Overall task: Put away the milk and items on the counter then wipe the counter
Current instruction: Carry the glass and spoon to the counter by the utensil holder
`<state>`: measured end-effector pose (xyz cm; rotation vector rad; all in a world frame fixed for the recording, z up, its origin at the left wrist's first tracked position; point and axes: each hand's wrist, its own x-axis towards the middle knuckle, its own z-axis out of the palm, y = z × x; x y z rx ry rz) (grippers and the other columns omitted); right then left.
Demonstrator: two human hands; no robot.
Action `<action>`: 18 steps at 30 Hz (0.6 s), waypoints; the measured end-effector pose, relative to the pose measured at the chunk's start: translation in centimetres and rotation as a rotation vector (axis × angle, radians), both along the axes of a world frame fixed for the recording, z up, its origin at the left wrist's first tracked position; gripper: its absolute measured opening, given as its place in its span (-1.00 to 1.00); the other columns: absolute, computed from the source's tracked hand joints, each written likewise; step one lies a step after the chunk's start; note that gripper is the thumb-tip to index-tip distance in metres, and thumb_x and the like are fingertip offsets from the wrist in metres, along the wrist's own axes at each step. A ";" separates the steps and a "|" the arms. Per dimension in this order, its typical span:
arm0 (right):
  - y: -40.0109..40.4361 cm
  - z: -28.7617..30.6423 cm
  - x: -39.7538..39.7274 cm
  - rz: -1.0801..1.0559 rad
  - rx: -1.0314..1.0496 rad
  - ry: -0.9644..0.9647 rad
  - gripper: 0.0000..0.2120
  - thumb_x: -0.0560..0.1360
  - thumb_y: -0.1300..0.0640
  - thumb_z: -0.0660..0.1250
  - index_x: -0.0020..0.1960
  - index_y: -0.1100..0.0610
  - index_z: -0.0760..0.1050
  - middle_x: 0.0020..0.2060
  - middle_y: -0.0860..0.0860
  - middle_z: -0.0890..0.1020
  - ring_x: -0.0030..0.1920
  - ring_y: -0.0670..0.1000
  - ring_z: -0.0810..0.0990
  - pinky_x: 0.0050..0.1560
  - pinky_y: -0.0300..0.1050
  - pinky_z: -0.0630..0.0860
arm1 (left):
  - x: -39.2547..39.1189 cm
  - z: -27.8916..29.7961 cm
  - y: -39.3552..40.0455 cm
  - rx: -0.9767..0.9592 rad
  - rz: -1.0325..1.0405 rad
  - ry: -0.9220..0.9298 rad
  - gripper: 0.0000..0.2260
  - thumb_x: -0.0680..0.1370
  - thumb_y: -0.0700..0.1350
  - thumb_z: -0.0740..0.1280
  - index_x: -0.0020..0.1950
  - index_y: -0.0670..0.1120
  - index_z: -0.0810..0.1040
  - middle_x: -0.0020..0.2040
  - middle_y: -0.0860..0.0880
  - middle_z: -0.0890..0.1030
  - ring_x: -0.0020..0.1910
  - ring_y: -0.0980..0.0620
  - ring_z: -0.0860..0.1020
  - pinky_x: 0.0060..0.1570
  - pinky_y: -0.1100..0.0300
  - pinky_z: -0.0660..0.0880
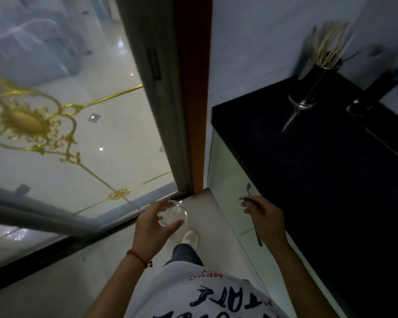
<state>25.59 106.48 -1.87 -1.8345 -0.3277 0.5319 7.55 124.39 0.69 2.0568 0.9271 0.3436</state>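
Note:
My left hand (153,222) grips a clear drinking glass (174,214), held low over the floor near the door sill. My right hand (265,216) is closed around a spoon (249,191); its bowl sticks up past my fingers and its dark handle pokes out below my palm. Both hands hang just left of the black counter (331,171), which runs along the right side. The milk is not in view.
A metal holder with chopsticks (317,72) and a second dark utensil stand (365,99) sit at the counter's far end. A sliding glass door with gold ornament (78,125) fills the left. An orange door frame (195,88) stands ahead. My foot (190,237) is on the tiled floor.

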 end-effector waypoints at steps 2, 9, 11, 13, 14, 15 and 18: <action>0.8 0.5 1.4 -0.088 0.019 0.007 -0.71 0.49 0.32 0.29 -0.16 -0.08 0.56 -0.24 -0.15 0.65 -0.28 -0.22 0.62 -0.20 -0.45 0.52 | 3.3 0.7 2.4 -0.007 -0.079 -0.017 -0.52 0.27 -0.16 0.54 0.10 0.05 0.46 -0.03 0.08 0.54 -0.04 0.10 0.52 -0.10 0.44 0.40; 2.1 0.3 4.4 -0.377 0.042 0.020 -0.76 0.49 0.28 0.29 -0.13 -0.05 0.59 -0.25 -0.16 0.70 -0.20 -0.14 0.64 -0.13 -0.38 0.57 | 13.8 2.1 8.4 0.066 -0.360 0.010 -0.59 0.29 -0.03 0.53 0.09 0.02 0.54 0.02 0.05 0.59 -0.04 0.06 0.55 -0.05 0.23 0.45; 2.3 0.5 5.1 -0.410 0.026 0.010 -0.82 0.50 0.29 0.28 -0.06 0.07 0.61 -0.26 -0.09 0.68 -0.23 -0.15 0.65 -0.15 -0.40 0.56 | 16.6 1.8 9.0 0.053 -0.453 0.043 -0.62 0.32 0.00 0.50 0.10 0.06 0.52 0.03 0.11 0.58 -0.06 0.11 0.55 -0.02 0.20 0.49; 2.4 0.8 6.2 -0.416 -0.013 -0.033 -0.85 0.50 0.28 0.28 -0.01 0.18 0.60 -0.17 -0.05 0.67 -0.22 -0.13 0.66 -0.12 -0.33 0.57 | 19.1 1.6 9.2 0.002 -0.498 0.064 -0.63 0.33 0.05 0.47 0.10 0.09 0.51 0.01 0.09 0.60 -0.10 0.10 0.58 -0.01 0.10 0.56; 2.5 1.1 7.1 -0.422 -0.033 -0.055 -0.86 0.50 0.27 0.28 -0.01 0.20 0.60 -0.16 -0.02 0.68 -0.22 -0.11 0.66 -0.10 -0.27 0.59 | 20.2 1.5 9.1 -0.017 -0.496 0.052 -0.60 0.33 0.05 0.47 0.13 0.06 0.50 0.03 0.05 0.60 -0.09 0.07 0.59 0.00 0.07 0.57; 2.6 1.5 8.2 -0.428 -0.046 -0.079 -0.86 0.50 0.27 0.29 -0.01 0.20 0.61 -0.16 -0.01 0.68 -0.21 -0.11 0.66 -0.09 -0.25 0.60 | 21.2 1.4 8.9 -0.019 -0.496 0.036 -0.57 0.34 0.02 0.48 0.17 0.03 0.49 0.07 0.02 0.59 -0.04 0.05 0.59 0.04 0.09 0.55; 3.1 3.6 12.7 -0.440 -0.095 -0.222 -0.87 0.48 0.26 0.32 -0.03 0.21 0.62 -0.25 -0.05 0.65 -0.24 -0.25 0.62 -0.16 -0.49 0.50 | 23.9 1.1 8.3 0.025 -0.512 0.022 -0.49 0.34 -0.01 0.48 0.25 0.01 0.45 0.12 0.06 0.54 0.04 0.10 0.52 0.00 0.35 0.41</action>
